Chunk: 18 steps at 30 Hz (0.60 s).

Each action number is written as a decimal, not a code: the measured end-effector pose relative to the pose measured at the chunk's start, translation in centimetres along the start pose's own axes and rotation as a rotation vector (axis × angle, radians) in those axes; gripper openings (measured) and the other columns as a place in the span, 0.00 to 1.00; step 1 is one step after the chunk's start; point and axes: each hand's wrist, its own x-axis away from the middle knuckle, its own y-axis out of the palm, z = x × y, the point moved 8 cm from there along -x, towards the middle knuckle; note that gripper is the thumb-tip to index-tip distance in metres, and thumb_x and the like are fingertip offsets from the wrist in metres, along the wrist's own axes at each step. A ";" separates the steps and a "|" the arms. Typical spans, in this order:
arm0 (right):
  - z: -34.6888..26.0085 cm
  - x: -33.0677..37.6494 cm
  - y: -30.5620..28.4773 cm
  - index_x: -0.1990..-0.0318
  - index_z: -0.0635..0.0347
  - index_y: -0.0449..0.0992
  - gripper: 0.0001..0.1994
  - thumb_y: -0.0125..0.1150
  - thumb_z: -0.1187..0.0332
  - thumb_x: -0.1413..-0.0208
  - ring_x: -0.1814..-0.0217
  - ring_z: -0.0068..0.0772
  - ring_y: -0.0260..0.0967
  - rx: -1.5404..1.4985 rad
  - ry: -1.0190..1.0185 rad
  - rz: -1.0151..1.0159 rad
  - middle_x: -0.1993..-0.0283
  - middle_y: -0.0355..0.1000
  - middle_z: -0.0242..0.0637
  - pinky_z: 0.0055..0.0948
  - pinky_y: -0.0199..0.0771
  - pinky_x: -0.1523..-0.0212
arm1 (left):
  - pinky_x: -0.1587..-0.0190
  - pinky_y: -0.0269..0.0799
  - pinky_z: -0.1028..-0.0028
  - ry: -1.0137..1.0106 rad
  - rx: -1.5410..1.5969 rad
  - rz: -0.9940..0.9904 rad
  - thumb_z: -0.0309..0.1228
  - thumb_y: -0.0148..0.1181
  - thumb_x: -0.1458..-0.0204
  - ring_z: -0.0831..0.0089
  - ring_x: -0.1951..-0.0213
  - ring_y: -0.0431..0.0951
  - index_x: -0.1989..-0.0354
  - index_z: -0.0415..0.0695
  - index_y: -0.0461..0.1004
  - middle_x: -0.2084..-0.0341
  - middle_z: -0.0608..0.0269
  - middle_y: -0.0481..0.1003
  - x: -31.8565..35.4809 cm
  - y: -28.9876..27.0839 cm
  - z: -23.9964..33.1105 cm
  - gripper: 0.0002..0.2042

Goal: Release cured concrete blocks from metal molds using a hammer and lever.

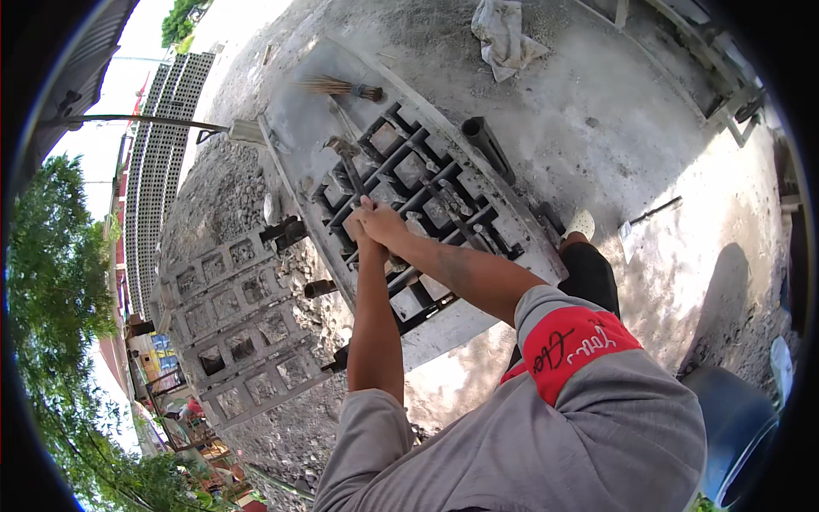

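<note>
Both my hands are closed together around the handle of a hammer-like tool (351, 171), its head pointing away from me. My left hand (362, 239) is lower and nearer, and my right hand (386, 224) overlaps it. Beneath the tool lies a black metal grid mould (418, 196), with bars crossing over square openings. Grey material shows in several of these gaps. The mould rests on a long, dusty grey board (311, 72). My hands hide part of the grid's left side and the handle's end.
A stick broom (345, 86) lies on the board's far end. Beside its right edge is a dark pipe (488, 150). Hollow concrete blocks (226, 320) lie at left, near a gravel heap (217, 200). A sack (503, 38) and blue barrel (725, 418) stand farther off.
</note>
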 end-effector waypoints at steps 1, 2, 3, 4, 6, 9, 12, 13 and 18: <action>-1.2 1.7 1.5 0.63 0.69 0.70 0.27 0.49 0.47 0.55 0.57 0.54 0.66 0.091 -0.088 -0.070 0.61 0.69 0.55 0.44 0.65 0.56 | 0.72 0.65 0.70 -0.295 0.202 -0.079 0.57 0.49 0.51 0.73 0.73 0.68 0.64 0.49 0.66 0.77 0.66 0.67 1.1 0.2 -2.5 0.22; -4.6 7.6 5.9 0.61 0.68 0.69 0.27 0.50 0.49 0.56 0.56 0.54 0.66 0.172 -0.169 -0.214 0.59 0.68 0.54 0.43 0.65 0.55 | 0.72 0.65 0.70 -0.370 0.265 -0.019 0.57 0.49 0.51 0.73 0.73 0.68 0.64 0.49 0.66 0.77 0.66 0.67 1.8 -5.8 -1.9 0.22; -9.7 14.2 9.0 0.59 0.68 0.69 0.27 0.51 0.50 0.57 0.55 0.54 0.65 0.238 -0.274 -0.345 0.57 0.67 0.54 0.43 0.65 0.53 | 0.72 0.65 0.70 -0.242 0.221 0.095 0.57 0.49 0.51 0.73 0.73 0.68 0.64 0.49 0.66 0.77 0.66 0.67 2.7 -12.7 1.9 0.22; -14.2 17.9 9.0 0.57 0.67 0.68 0.26 0.52 0.53 0.58 0.54 0.53 0.64 0.183 -0.510 -0.283 0.56 0.67 0.52 0.43 0.65 0.54 | 0.72 0.65 0.70 -0.065 0.133 0.130 0.57 0.49 0.51 0.73 0.73 0.68 0.64 0.49 0.66 0.77 0.66 0.67 3.3 -14.4 6.8 0.22; -21.6 23.3 9.8 0.50 0.64 0.64 0.27 0.55 0.56 0.57 0.55 0.49 0.66 0.088 -0.812 -0.349 0.55 0.66 0.48 0.39 0.67 0.55 | 0.72 0.65 0.70 0.573 -0.358 0.268 0.57 0.49 0.51 0.73 0.73 0.68 0.64 0.49 0.66 0.77 0.66 0.67 6.2 -15.9 19.6 0.22; -32.2 31.9 11.0 0.55 0.58 0.69 0.23 0.59 0.58 0.59 0.61 0.41 0.66 -0.227 -1.236 -0.444 0.63 0.66 0.40 0.37 0.69 0.62 | 0.72 0.65 0.70 1.197 -1.657 1.354 0.57 0.48 0.51 0.73 0.73 0.68 0.64 0.49 0.66 0.77 0.66 0.67 16.2 -14.2 36.1 0.22; -37.1 35.0 11.2 0.58 0.54 0.71 0.21 0.60 0.56 0.61 0.62 0.39 0.66 -0.371 -1.506 -0.507 0.62 0.66 0.37 0.36 0.68 0.60 | 0.72 0.65 0.70 1.080 -1.798 2.074 0.57 0.48 0.51 0.73 0.73 0.68 0.65 0.49 0.66 0.77 0.66 0.67 19.4 -12.9 40.9 0.22; -37.4 35.6 11.2 0.58 0.54 0.71 0.21 0.60 0.55 0.62 0.62 0.39 0.66 -0.424 -1.635 -0.538 0.62 0.66 0.36 0.37 0.67 0.59 | 0.72 0.65 0.70 1.068 -1.772 2.085 0.57 0.48 0.51 0.73 0.73 0.68 0.65 0.49 0.66 0.77 0.66 0.67 18.8 -13.6 39.9 0.22; -24.3 29.8 14.4 0.57 0.56 0.69 0.15 0.54 0.61 0.52 0.63 0.36 0.65 -0.309 -1.314 -0.694 0.62 0.66 0.35 0.32 0.66 0.62 | 0.72 0.65 0.70 1.053 -1.041 0.896 0.57 0.48 0.50 0.73 0.73 0.68 0.65 0.49 0.66 0.77 0.66 0.67 11.1 -23.8 18.3 0.22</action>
